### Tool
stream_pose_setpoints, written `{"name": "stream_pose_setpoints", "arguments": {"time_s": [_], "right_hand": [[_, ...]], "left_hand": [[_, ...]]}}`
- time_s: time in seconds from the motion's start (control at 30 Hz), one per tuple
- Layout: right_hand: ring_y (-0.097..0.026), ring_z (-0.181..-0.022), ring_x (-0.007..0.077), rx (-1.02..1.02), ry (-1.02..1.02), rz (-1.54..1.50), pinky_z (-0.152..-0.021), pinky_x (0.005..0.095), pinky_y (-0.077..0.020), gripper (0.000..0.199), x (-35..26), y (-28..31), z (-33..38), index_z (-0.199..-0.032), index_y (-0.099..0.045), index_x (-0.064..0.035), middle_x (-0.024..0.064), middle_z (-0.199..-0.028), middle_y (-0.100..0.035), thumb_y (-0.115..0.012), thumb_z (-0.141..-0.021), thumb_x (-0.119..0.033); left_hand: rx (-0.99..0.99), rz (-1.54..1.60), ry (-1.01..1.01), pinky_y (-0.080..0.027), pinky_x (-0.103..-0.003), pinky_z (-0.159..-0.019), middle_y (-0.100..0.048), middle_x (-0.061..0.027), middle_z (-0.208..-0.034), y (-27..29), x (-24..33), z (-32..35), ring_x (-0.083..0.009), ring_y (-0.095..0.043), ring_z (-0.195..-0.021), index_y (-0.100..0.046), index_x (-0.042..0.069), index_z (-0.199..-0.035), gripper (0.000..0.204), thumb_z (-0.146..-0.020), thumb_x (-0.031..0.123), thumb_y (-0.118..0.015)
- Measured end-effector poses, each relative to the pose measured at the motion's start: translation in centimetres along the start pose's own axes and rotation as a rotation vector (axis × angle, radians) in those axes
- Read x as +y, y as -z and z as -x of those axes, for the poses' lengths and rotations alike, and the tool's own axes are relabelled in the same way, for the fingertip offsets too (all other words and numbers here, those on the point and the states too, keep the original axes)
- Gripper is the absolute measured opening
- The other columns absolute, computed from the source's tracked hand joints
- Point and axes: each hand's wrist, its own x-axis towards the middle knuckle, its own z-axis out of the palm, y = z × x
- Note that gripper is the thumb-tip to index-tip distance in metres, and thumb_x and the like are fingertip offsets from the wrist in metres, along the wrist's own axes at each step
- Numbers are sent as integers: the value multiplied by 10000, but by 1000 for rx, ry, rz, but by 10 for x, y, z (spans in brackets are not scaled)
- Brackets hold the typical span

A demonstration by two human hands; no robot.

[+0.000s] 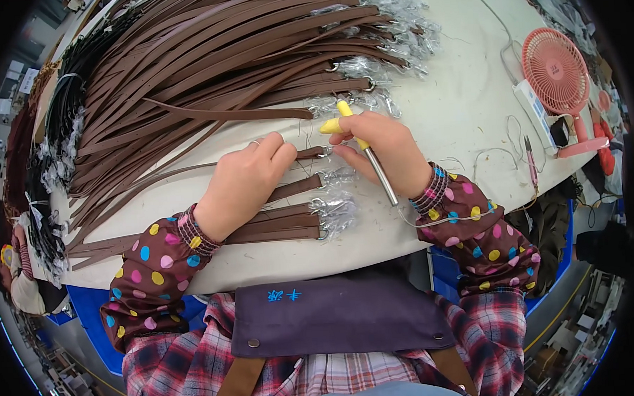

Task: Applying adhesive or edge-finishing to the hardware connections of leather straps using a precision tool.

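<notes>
My left hand (pixel 244 181) presses down on a brown leather strap (pixel 308 154) near its metal ring end, fingers curled over it. My right hand (pixel 380 149) grips a slim metal pen-like tool (pixel 381 175) with a thin cord trailing from its rear end; yellow finger covers (pixel 333 125) sit on two of its fingers. Its tip end lies at the strap's plastic-wrapped clasp (pixel 327 151). Three more brown straps (pixel 283 224) with wrapped clasps lie just below the hands.
A large pile of brown straps (pixel 212 61) fans across the white table (pixel 461 107), with black straps (pixel 62 117) at the far left. A pink desk fan (pixel 558 71), cables and a small tool (pixel 532 164) lie at the right. Another person (pixel 16 278) is at the left edge.
</notes>
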Motion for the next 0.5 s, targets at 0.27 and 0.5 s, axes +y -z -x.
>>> {"name": "stream_pose_setpoints", "arguments": {"time_s": [0.27, 0.5], "right_hand": [[-584, -806, 246, -113, -6, 20, -684, 341, -479, 337, 4, 3, 3, -1033, -553, -70, 49, -845, -617, -694, -729, -34], [-574, -784, 258, -79, -11, -31, -688, 348, -475, 368, 6, 1, 5, -1075, -545, -55, 63, -834, -612, -678, -735, -10]], "left_hand": [[-93, 444, 55, -476, -309, -563, -574, -63, -798, 0, -9, -7, -225, -601, -675, -544, 74, -925, 212, -786, 129, -694], [-116, 610, 115, -462, -368, -591, -570, -64, -796, -8, 5, -30, -268, -595, -708, -507, 81, -917, 219, -793, 151, -673]]}}
